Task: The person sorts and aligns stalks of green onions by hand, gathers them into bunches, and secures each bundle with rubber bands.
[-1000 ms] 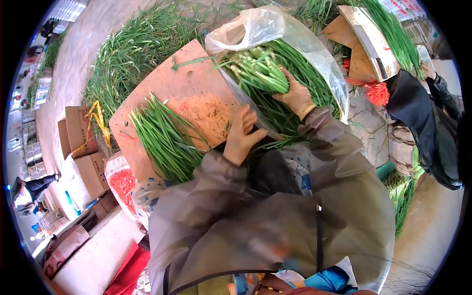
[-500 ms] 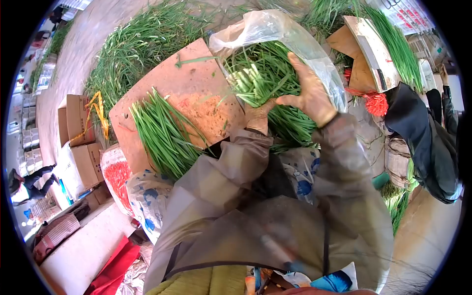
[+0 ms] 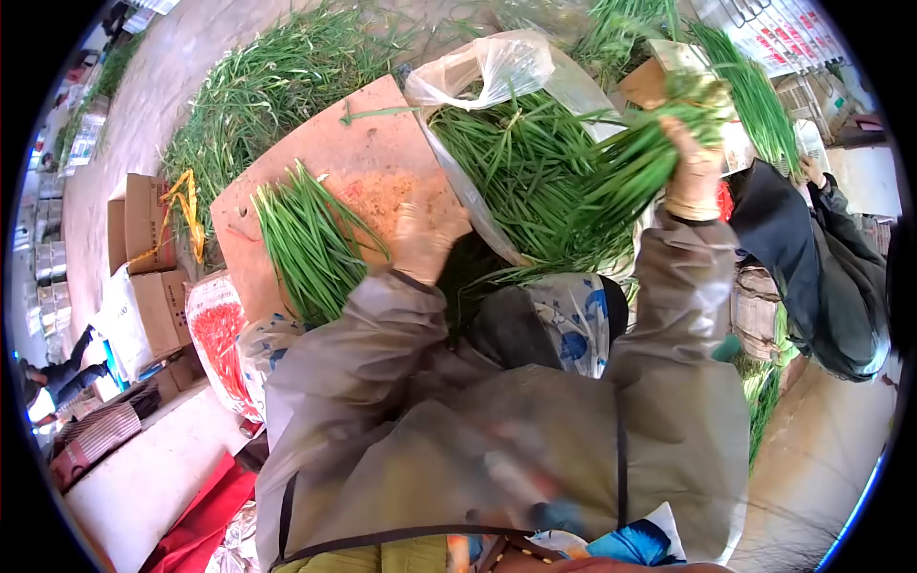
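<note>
My right hand [image 3: 695,174] grips a bunch of green chives [image 3: 635,162], raised at the right side of a clear plastic bag. Long leaves trail down and left from the fist over more chives [image 3: 516,143] lying in the open bag [image 3: 492,72]. My left hand [image 3: 427,234] is over the lower right of a reddish board [image 3: 368,129], somewhat blurred, thumb apart from the fingers and nothing visible in it. To its left, a small pile of chives [image 3: 304,244] lies on the board, tips toward me.
Loose green leaves [image 3: 272,86] are heaped on the ground beyond the board. Cardboard boxes [image 3: 153,306] and a bag of red ties [image 3: 222,334] stand at left. On the right, a co-worker in dark clothing [image 3: 821,267] sits near another board with chives [image 3: 750,91].
My right hand has lifted a bunch of chives up and right from the bag. My left hand has left the bag and moved left over the board.
</note>
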Tool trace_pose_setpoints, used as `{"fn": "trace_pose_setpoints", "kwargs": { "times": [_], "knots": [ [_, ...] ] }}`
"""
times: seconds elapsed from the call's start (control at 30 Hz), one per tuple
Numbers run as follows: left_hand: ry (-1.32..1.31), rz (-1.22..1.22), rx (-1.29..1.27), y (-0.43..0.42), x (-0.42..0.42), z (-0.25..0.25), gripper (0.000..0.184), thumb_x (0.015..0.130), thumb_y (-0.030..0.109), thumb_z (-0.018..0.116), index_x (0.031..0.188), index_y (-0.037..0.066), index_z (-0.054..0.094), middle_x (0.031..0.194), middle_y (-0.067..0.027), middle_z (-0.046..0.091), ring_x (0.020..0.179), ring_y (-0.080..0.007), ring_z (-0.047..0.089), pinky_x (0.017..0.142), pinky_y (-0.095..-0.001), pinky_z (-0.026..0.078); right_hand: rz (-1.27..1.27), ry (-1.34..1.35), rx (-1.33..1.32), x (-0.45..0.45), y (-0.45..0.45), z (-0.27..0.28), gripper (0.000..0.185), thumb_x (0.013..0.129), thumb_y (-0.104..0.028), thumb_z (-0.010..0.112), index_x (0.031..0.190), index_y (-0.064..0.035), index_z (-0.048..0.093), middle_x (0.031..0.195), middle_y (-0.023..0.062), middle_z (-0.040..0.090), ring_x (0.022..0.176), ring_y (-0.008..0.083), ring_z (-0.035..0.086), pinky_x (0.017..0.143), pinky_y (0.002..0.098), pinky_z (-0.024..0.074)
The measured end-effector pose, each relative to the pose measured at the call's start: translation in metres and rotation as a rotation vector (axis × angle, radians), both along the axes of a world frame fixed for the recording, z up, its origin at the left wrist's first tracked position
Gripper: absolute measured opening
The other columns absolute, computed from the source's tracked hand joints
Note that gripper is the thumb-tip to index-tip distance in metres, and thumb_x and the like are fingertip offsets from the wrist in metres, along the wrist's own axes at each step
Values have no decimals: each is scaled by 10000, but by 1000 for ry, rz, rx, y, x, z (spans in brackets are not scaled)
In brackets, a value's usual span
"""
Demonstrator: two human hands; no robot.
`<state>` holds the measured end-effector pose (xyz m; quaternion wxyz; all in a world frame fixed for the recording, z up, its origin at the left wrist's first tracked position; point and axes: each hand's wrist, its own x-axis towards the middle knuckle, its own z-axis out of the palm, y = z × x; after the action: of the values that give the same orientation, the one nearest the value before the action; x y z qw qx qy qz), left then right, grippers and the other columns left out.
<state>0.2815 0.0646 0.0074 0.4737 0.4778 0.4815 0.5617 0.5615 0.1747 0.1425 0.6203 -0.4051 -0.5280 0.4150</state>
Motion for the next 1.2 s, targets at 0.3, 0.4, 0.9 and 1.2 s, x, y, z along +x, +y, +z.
{"fn": "trace_pose_setpoints", "kwargs": {
  "times": [0.3,0.4,0.9,1.2],
  "knots": [
    [-84,-361,413,-9,39,143,1244,538,149,865,1435,77,7,1455,-142,194,1279,-235,287,1042,-344,282,416,36,-248,-81,-83,94,337,754,-138,675,1048,-11,570,895,107,648,807,187,625,746,298,499],
    [-635,-710,-243,-48,54,124,1058,567,118,863,1400,78,212,1208,-18,442,1057,-114,436,847,-268,411,454,125,-427,-116,-91,78,350,716,-171,742,995,-12,603,886,38,638,760,117,594,702,252,473],
    [-1424,-209,-251,-32,24,72,315,881,306,555,1080,64,518,1063,-118,583,1022,-282,538,889,-453,441,452,-1412,-87,-142,-126,31,717,693,-255,685,1323,-123,368,1023,215,597,924,363,588,782,404,468],
    [-1731,-57,-314,8,19,87,765,725,756,424,1098,100,551,963,-60,584,909,-260,511,875,-501,364,807,-2286,-183,-270,-18,91,520,639,-227,754,1096,-43,586,845,151,658,821,307,639,726,401,508]
  ]
}}
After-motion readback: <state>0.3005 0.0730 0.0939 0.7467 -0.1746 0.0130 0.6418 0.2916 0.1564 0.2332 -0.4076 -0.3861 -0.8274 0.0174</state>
